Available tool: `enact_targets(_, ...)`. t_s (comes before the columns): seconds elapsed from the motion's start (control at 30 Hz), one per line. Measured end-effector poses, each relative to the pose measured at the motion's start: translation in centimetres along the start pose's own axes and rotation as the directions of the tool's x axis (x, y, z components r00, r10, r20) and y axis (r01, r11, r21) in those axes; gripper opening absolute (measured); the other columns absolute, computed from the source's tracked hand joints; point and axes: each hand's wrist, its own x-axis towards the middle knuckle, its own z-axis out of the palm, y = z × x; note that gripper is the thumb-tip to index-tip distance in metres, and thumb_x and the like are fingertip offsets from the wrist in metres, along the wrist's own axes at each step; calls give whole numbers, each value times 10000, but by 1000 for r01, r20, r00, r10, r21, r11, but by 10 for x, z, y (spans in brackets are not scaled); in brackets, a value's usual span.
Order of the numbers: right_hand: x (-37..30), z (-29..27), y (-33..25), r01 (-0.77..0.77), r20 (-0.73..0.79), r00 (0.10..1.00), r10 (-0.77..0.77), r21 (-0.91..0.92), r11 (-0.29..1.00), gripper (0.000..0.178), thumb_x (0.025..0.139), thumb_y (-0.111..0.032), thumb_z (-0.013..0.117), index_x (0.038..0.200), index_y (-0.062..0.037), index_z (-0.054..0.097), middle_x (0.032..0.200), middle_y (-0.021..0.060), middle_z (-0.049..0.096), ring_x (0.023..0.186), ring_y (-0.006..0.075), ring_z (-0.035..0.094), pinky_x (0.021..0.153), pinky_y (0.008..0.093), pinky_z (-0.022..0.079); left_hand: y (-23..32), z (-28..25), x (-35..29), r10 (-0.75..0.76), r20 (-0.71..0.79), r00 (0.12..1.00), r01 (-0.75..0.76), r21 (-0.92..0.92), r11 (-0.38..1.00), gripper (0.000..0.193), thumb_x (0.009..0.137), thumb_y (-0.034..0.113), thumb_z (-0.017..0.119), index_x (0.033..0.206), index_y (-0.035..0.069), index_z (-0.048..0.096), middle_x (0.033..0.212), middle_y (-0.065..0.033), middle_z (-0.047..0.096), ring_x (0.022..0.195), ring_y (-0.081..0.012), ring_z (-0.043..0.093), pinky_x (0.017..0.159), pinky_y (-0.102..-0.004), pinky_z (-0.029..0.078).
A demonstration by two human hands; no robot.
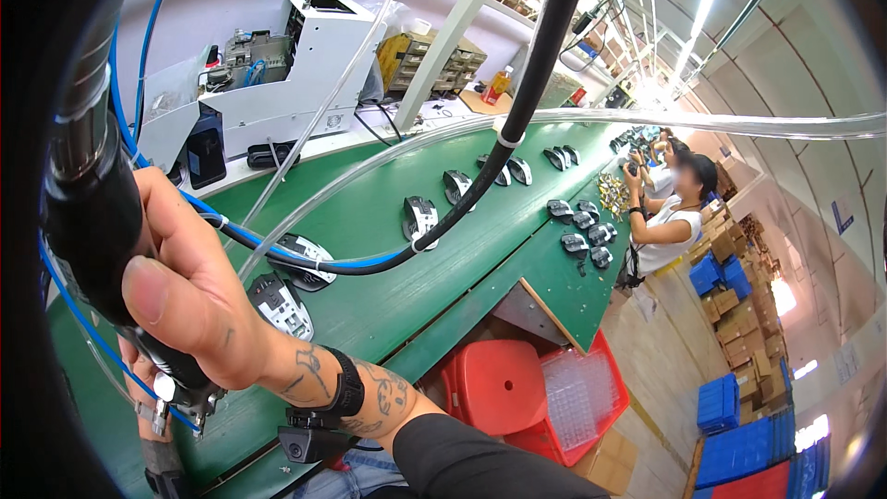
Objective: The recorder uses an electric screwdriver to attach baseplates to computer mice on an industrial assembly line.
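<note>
My right hand [208, 300] is wrapped round the thick black grip of a power screwdriver [97, 222], its thumb lying along the body. The tool stands nearly upright at the left rim, with blue and clear hoses about it. Lower down, my left hand [137, 368] is mostly hidden behind the tool's lower end; its fingers cannot be made out. Beside my right wrist, an open computer mouse [280, 307] with white and grey parts lies on the green conveyor belt [370, 300]. Another mouse [305, 261] sits just behind it.
More mice [420, 219] line the belt. Others stand grouped on a green side table [577, 300], near two co-workers [674, 208]. A red stool [499, 386] and a red crate [605, 379] stand below. A black cable [545, 46] and clear hose arch across. A white machine [314, 65] stands behind.
</note>
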Motion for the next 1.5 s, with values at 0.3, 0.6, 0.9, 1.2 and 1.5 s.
enact_targets(0.3, 2, 9, 4, 18, 6, 1000, -18, 54, 998, 562, 826, -468, 561, 1118, -18, 394, 914, -8, 454, 852, 33, 399, 719, 194, 348, 9, 4, -6, 58, -35, 998, -57, 38, 998, 430, 854, 387, 558, 1067, 63, 373, 932, -23, 436, 883, -60, 405, 759, -195, 310)
enact_targets(0.6, 6, 2, 9, 80, 9, 997, -80, -13, 997, 542, 822, -448, 563, 1116, -34, 375, 836, 11, 473, 584, 22, 449, 454, 161, 393, 2, 1, -1, 30, -14, 999, -29, 42, 999, 421, 853, 381, 558, 1067, 64, 382, 920, -21, 446, 861, -52, 418, 721, -188, 327)
enact_targets(0.9, 10, 15, 10, 140, -64, 988, -141, -23, 990, 631, 795, -518, 544, 1153, -2, 478, 839, 81, 606, 581, 83, 575, 493, 200, 476, 1, 10, 2, 11, 58, 998, -19, 133, 991, 412, 851, 375, 557, 1067, 66, 391, 907, -18, 455, 839, -44, 430, 683, -181, 344)
enact_targets(1.2, 4, 14, 6, 101, -78, 991, -109, -101, 990, 613, 786, -482, 570, 1158, -4, 479, 877, 80, 599, 606, 82, 576, 503, 200, 471, 0, 20, 2, 38, 8, 999, -39, 64, 997, 369, 850, 344, 558, 1039, 71, 395, 842, -2, 430, 777, -37, 423, 641, -176, 340)
enact_targets(1.5, 5, -4, -5, 134, -27, 991, -135, -22, 991, 429, 854, -332, 550, 1119, -41, 377, 905, 18, 511, 669, 21, 446, 510, 171, 396, -21, -3, 2, -90, 116, 989, 108, -156, 982, 445, 843, 370, 568, 1078, 48, 371, 933, -30, 426, 898, -81, 393, 806, -214, 282)
